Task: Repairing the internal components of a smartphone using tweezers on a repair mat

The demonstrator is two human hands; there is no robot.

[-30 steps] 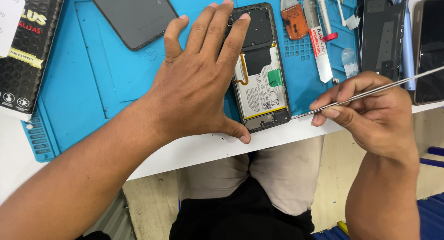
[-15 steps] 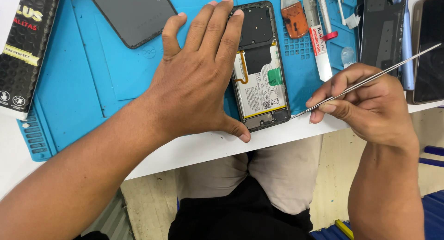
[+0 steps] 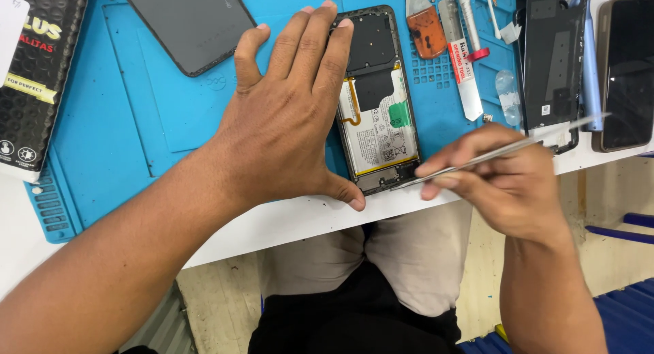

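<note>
An opened phone (image 3: 379, 115) lies back-up on the blue work mat (image 3: 136, 122), its battery and black inner covers showing. My left hand (image 3: 286, 115) lies flat over the phone's left half, fingers spread, thumb at the bottom edge. My right hand (image 3: 507, 180) grips thin metal tweezers (image 3: 490, 155). Their tip touches the phone's lower right corner near the table's front edge.
A dark phone back panel (image 3: 187, 23) rests at the mat's top left. A black box (image 3: 34, 74) sits far left. An orange-handled scraper (image 3: 426, 23), a white glue tube (image 3: 463, 68), another black phone part (image 3: 548, 61) and a dark phone (image 3: 627, 74) lie to the right.
My right hand has moved left with the tweezers, bringing their tip from beside the phone onto its lower right corner. My left hand has stayed pressed on the phone.
</note>
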